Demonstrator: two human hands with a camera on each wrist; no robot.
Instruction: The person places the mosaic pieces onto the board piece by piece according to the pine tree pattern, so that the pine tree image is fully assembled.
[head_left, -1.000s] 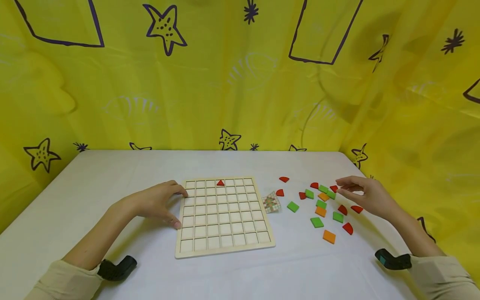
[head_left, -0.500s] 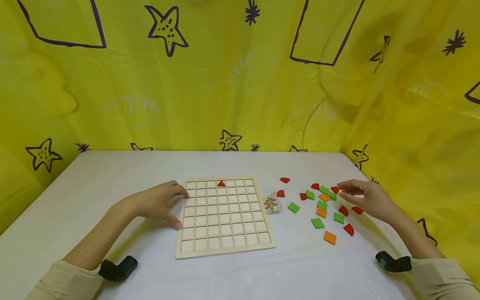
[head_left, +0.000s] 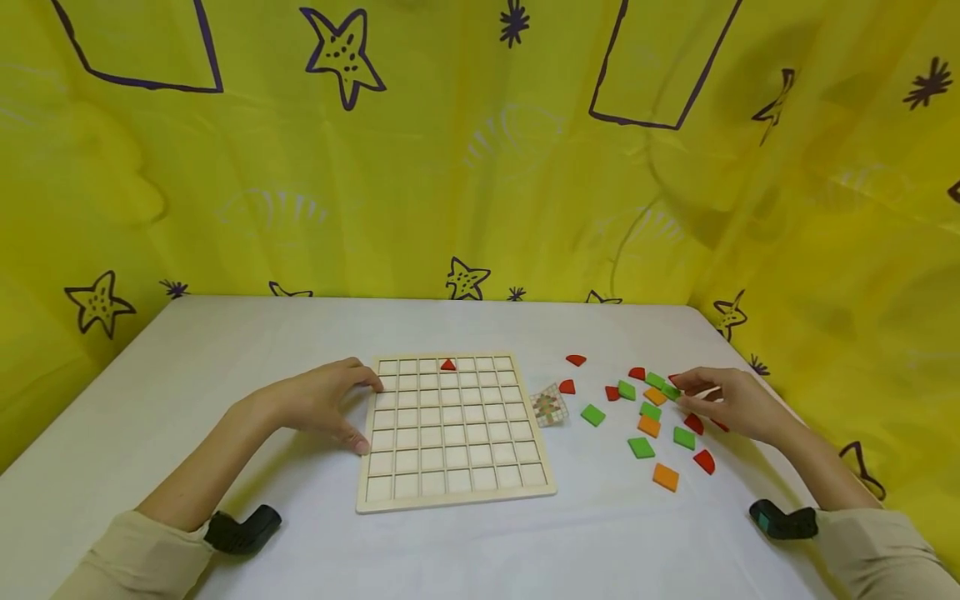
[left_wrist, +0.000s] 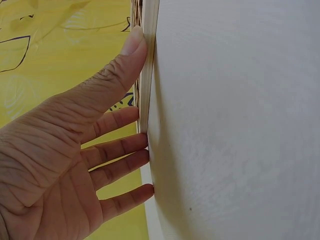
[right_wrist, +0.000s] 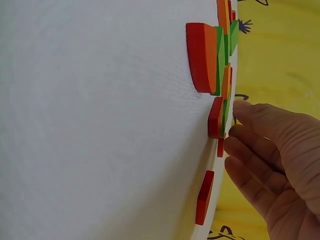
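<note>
Eight red pieces [head_left: 576,360], several of them quarter-round, are lying scattered to the right of the wooden grid board [head_left: 457,501], along with seven green tiles [head_left: 593,415] and three orange tiles [head_left: 666,477]; two of the red pieces are showing only partly beside the right hand [head_left: 731,404]. A single patterned card [head_left: 550,407] is sitting at the board's right edge, between it and the loose pieces. The board itself is displaying seven rows of seven square cells, and one red triangle [head_left: 448,365] is occupying the middle cell of the far row. The left hand [head_left: 330,404] is spreading thumb and fingers wide along the board's left edge, touching the rim without curling round it. The right hand is holding its fingers gently bent, the tips meeting the far right of the cluster at a green tile and a red piece; whether they are gripping either, I cannot tell. A white table [head_left: 480,554] is carrying everything, and a yellow curtain [head_left: 420,183] with dark star drawings is hanging behind its far side and along the right. Both forearms are wearing rolled cream sleeves [head_left: 142,554].
</note>
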